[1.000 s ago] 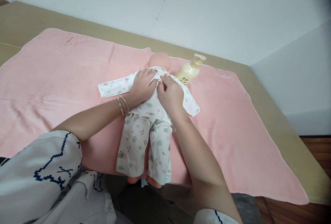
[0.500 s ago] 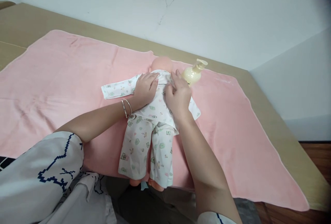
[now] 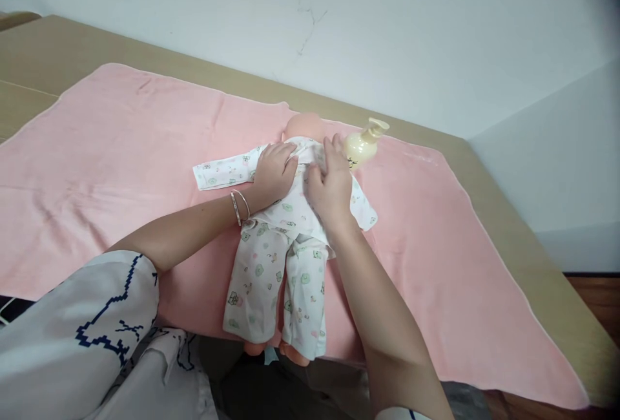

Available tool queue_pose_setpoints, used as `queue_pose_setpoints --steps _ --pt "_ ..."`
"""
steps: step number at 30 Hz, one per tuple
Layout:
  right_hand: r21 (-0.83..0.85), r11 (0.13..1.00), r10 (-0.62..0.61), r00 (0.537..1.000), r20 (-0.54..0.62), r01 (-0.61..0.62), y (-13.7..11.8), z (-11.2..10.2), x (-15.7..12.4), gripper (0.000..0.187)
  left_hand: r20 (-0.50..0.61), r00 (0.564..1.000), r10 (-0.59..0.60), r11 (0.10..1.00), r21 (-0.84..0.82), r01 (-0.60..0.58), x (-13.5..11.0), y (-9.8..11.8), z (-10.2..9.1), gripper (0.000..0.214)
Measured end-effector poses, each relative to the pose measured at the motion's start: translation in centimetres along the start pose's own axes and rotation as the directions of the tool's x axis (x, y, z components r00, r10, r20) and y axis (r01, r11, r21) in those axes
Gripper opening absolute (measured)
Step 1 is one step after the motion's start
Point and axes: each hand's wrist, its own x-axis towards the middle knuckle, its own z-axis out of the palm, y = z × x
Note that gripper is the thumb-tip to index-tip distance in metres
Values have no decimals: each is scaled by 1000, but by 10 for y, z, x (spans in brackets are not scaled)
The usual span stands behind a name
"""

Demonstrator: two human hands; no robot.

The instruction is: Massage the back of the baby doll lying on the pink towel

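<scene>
A baby doll (image 3: 304, 126) in white pajamas with small green and pink prints lies stretched out on a pink blanket (image 3: 159, 129), its head away from me. The pajama top (image 3: 290, 213) covers its trunk, and the pajama pants (image 3: 256, 284) reach down to its feet at the blanket's near edge. Flat on the left side of the upper trunk rests my left hand (image 3: 275, 171), fingers together and extended, thumb apart. My right hand (image 3: 332, 181) lies on the right side of the top, its fingers loosely stretched and thumb apart. Its palm is hidden.
Just beyond my right hand stands a cream pump bottle (image 3: 362, 147) on the blanket. The wooden table (image 3: 489, 194) shows around the blanket, and a white wall (image 3: 411, 39) rises behind it. One doll sleeve (image 3: 225, 171) reaches out to the left.
My right hand has shifted slightly left on the pajama top, and its fingers have straightened a little. My left hand stays in place. The view has tilted up slightly.
</scene>
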Motion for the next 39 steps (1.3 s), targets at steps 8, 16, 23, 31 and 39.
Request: queue_pose_setpoints --steps 8,16,23,31,39 --pt "-13 1000 -27 998 54 28 -6 -13 2 57 2 1000 -11 1000 5 11 0 -2 2 36" --pt "-63 984 -150 971 188 164 11 3 7 55 10 1000 -27 1000 6 27 -1 0 0 35" --pt "-145 973 -137 958 253 178 10 7 7 56 -2 999 -38 999 -14 38 0 1 -2 36" --pt "-293 947 -50 964 260 128 -17 -11 27 37 -30 999 -33 999 -37 31 0 -4 0 35" --pt "-305 951 88 916 391 39 -43 -27 57 27 -38 999 -13 997 -75 10 2 -6 -1 37"
